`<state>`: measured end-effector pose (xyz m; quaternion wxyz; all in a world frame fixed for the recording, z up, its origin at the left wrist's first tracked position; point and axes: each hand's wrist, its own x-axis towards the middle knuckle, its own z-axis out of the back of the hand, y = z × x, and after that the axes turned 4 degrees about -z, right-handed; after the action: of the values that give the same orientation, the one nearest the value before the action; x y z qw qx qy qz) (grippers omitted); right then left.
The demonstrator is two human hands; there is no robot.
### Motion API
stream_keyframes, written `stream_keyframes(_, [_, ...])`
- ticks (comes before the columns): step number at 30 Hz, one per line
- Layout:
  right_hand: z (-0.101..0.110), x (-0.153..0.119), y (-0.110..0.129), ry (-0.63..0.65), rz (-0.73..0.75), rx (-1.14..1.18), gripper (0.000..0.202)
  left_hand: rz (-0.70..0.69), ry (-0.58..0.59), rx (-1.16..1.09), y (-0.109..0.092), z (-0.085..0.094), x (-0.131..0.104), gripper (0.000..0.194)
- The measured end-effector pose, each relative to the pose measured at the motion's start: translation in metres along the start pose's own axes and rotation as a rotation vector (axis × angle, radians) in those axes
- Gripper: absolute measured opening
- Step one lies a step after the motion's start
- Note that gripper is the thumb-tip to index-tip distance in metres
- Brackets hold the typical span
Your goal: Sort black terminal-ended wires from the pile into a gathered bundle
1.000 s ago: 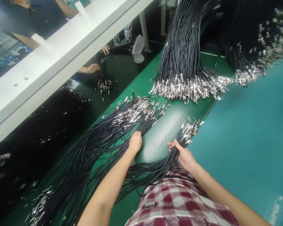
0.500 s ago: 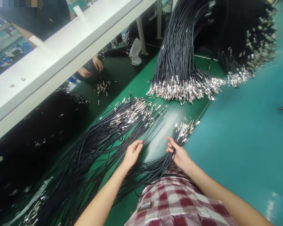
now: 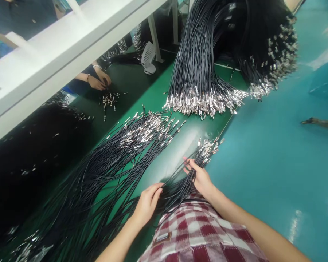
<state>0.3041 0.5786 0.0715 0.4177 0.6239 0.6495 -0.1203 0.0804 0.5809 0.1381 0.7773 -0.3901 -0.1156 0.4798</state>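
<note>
Nearest, above red-and-white checkered clothing (image 3: 192, 233): left hand (image 3: 147, 203), thumb and fingertips pinched together on few thin cables (image 3: 177, 171); right hand (image 3: 201, 181), fingers bent loosely around a cable bunch (image 3: 200, 158), tips slightly apart. Already gathered, by appearance, only this bunch; not yet collected, many loose cables (image 3: 112, 160), black, flexible, round, with shiny metal ends, across the smooth green tabletop (image 3: 160, 167). Farther, a thick drooping heap (image 3: 192, 62) of similar cables, ends spread like brush. Beyond, another person's hands (image 3: 97, 80) and a pale slatted fan (image 3: 148, 59).
</note>
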Motion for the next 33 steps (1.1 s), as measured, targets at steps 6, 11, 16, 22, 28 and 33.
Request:
stream_keyframes(6, [-0.003,-0.004,0.0,0.043,-0.037,0.04,0.039,-0.127,-0.045,0.253,0.015,-0.008,-0.033,0.034])
stream_keyframes(11, [0.002,-0.003,-0.004,0.024,-0.003,0.032,0.039,-0.188,0.207,0.358,0.013,-0.02,-0.041,0.034])
stream_keyframes(16, [0.008,0.007,-0.006,0.026,-0.041,0.038,0.046,-0.059,0.044,0.4,0.033,0.002,0.04,0.025])
stream_keyframes(22, [0.011,0.015,-0.005,0.014,-0.132,0.097,0.046,0.167,-0.089,0.619,0.076,0.03,0.133,0.012])
stream_keyframes(28, [0.008,0.018,-0.004,0.026,-0.162,0.114,0.044,0.148,-0.145,0.345,0.083,0.05,0.126,0.008])
stream_keyframes(33, [0.003,0.016,-0.002,0.041,-0.153,0.04,0.036,0.261,-0.14,-0.364,0.061,0.037,0.105,0.017])
